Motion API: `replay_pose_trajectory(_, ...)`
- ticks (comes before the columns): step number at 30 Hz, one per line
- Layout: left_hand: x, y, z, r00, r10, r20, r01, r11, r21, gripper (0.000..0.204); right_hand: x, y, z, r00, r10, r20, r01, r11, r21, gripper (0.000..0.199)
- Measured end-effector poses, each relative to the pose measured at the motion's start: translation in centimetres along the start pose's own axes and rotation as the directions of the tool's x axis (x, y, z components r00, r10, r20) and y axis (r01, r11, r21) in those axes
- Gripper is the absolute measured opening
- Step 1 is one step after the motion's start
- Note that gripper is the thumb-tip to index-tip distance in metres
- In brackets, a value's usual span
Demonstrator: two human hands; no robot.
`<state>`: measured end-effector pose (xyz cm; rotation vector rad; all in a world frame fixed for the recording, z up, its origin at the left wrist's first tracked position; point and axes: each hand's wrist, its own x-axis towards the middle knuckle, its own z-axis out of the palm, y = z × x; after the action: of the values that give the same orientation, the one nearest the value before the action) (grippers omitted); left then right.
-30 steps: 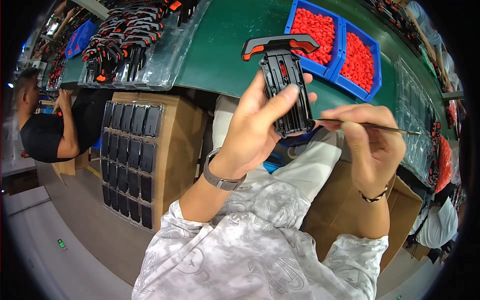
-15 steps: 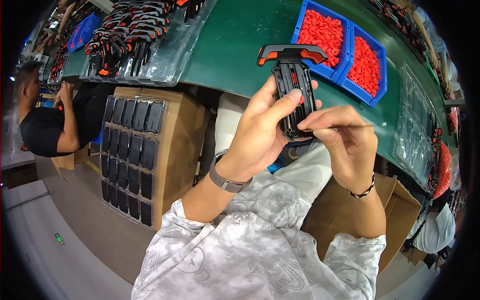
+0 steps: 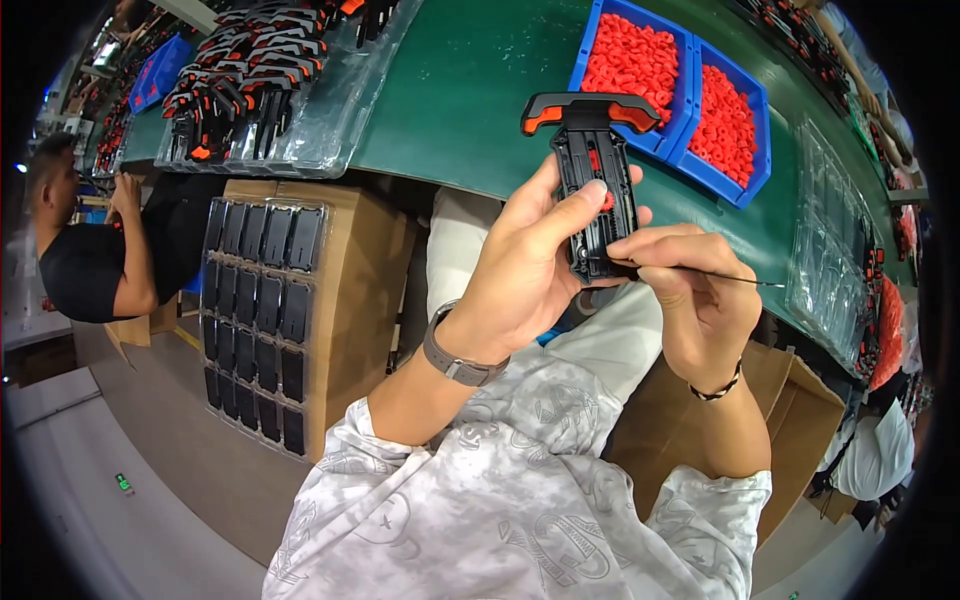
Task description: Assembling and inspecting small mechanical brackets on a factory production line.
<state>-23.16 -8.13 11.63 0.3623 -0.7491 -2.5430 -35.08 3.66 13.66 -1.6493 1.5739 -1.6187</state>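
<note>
In my left hand (image 3: 520, 255) is a black plastic bracket (image 3: 588, 165) with a grey and orange crossbar (image 3: 590, 108) at its far end. The fingers wrap round its body and the thumb lies across its face. A small red toothed wheel (image 3: 608, 201) shows beside the thumb, in the bracket's open channel. My right hand (image 3: 700, 295) pinches a thin dark rod (image 3: 755, 281) between thumb and fingers. The rod's outer end sticks out to the right past the hand. Its inner end lies near the bracket's lower right edge, and the fingertips hide where it meets the bracket.
Beyond the bracket, two blue bins (image 3: 684, 128) of small red parts stand on the green table (image 3: 460, 90). A clear tray (image 3: 335, 160) of similar brackets lies far left, above a cardboard box (image 3: 362, 250). Clear trays (image 3: 825, 245) lie at right. A co-worker (image 3: 95, 255) sits at left.
The rod's outer end has swung down and now shows more plainly to the right of my right hand. Both hands and the bracket have shifted only slightly.
</note>
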Motion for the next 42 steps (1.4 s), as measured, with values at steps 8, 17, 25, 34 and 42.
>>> replay_pose_trajectory(8,-0.1,-0.6,0.7,0.993,0.090,-0.070,-0.086,0.995,0.049,0.029,0.4,-0.1,0.7,0.988,0.115,-0.101,-0.112,0.993,0.041,0.017)
replay_pose_trajectory(17,0.0,0.1,-0.1,0.998,-0.049,-0.026,0.047,0.998,-0.046,0.029,0.0,-0.5,0.2,0.997,0.070,0.043,-0.071,0.997,0.012,0.011)
replay_pose_trajectory(25,0.0,0.3,-0.5,0.996,-0.091,0.022,0.092,0.995,-0.047,0.040,-0.1,-0.2,0.0,1.000,0.015,0.018,-0.016,0.999,0.031,0.010)
replay_pose_trajectory(34,0.0,0.0,1.2,0.997,0.037,-0.061,-0.037,0.999,0.011,0.027,0.4,-0.4,1.4,0.983,0.077,-0.166,-0.076,0.997,0.013,0.011)
replay_pose_trajectory(42,0.0,-0.1,0.5,0.995,0.084,-0.056,-0.083,0.996,0.027,0.024,0.7,-0.4,0.6,0.988,0.138,-0.075,-0.137,0.990,0.016,0.011)
